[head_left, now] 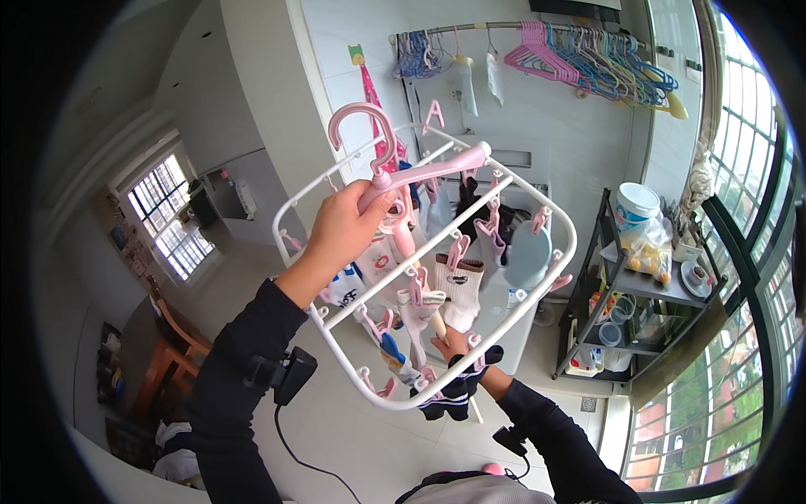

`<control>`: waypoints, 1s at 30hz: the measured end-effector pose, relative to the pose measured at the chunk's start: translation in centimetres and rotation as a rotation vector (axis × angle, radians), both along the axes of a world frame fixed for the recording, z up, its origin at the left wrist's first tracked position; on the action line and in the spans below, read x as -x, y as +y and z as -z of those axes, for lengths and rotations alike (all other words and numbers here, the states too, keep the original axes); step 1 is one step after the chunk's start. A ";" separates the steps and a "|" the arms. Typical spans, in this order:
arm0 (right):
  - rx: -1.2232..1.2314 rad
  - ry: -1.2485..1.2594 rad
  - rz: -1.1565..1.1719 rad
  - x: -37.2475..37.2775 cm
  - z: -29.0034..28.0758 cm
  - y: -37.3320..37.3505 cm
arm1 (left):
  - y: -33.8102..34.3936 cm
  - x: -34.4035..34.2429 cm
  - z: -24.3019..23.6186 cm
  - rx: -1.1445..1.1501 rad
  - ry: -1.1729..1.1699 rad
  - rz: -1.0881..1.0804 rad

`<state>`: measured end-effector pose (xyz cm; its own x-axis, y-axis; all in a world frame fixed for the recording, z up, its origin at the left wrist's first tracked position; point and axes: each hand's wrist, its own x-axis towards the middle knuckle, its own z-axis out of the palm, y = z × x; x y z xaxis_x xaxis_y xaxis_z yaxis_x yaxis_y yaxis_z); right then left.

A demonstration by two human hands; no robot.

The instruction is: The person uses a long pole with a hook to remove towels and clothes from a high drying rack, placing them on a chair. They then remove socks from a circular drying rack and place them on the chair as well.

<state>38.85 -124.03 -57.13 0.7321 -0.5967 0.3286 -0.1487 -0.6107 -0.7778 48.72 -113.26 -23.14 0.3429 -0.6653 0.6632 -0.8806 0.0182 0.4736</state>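
Note:
My left hand (351,220) grips a clip-on drying hanger by its pink centre, just below the curved pink hook (365,118). The hanger's rounded white frame (561,227) tilts in front of me. Pink clips hold several socks: a white sock with a brown cuff (459,290), a striped-cuff white sock (420,309), a blue and yellow sock (396,357) and black socks (453,391). Below the frame, my right hand (453,343) is closed round a slim pale pole (439,323) with a pink upper part. Socks and frame partly cover that hand.
Overhead, a metal rail (495,26) carries pink hangers (541,55) and many-coloured ones. Behind the socks stands a white washing machine (512,323). A black shelf rack (625,286) with a bucket (637,204) is by the right window. A wooden chair (180,332) stands left.

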 end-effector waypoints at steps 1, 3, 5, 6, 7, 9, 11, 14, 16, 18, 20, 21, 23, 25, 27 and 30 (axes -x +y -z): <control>-0.016 0.012 -0.016 0.3 -0.5 0.2 | 0.3 0.2 -0.2 -0.023 0.057 -0.007; -0.053 0.035 -0.042 1.0 -1.7 0.5 | 0.4 0.5 -0.6 -0.062 0.178 -0.024; -0.084 0.065 -0.061 1.5 -2.7 0.7 | 0.3 0.9 -0.7 -0.031 0.087 -0.028; -0.085 0.069 -0.062 1.9 -3.1 0.7 | 0.3 1.2 -0.8 -0.064 0.073 -0.058; -0.139 0.014 -0.111 2.2 -3.3 0.7 | 0.3 1.4 -0.9 -0.099 0.059 -0.087; -0.063 0.043 -0.086 2.8 -3.6 0.4 | 0.2 2.0 -1.5 -0.195 0.133 -0.075; -0.046 0.028 -0.110 3.7 -3.6 0.0 | -0.1 2.7 -1.8 -0.206 0.130 -0.018; -0.034 -0.026 -0.202 6.6 -4.1 -1.0 | -1.0 3.7 -2.1 -0.202 0.041 -0.042; -0.032 -0.059 -0.292 9.6 -5.2 -1.6 | -1.5 4.3 -2.0 -0.198 0.057 -0.045; -0.032 -0.095 -0.392 12.6 -7.1 -2.0 | -1.9 4.7 -2.0 -0.196 0.139 -0.034; -0.050 -0.170 -0.413 15.2 -9.0 -1.9 | -2.1 4.9 -2.1 -0.177 0.048 -0.059; -0.070 -0.247 -0.363 16.0 -10.0 -1.8 | -2.2 5.0 -2.1 -0.178 0.019 -0.076; -0.295 -0.574 0.031 15.5 -11.7 -1.6 | -2.6 5.3 -2.1 -0.172 0.091 -0.036; -0.043 -0.713 0.124 14.0 -13.4 -2.4 | -3.1 5.5 -2.1 -0.170 0.082 -0.015; 0.016 -0.594 0.083 12.5 -14.6 -3.5 | -3.8 5.8 -2.2 -0.167 -0.013 -0.007; -0.248 -0.544 -0.050 10.2 -15.5 -4.5 | -4.5 6.3 -2.2 -0.174 -0.024 0.001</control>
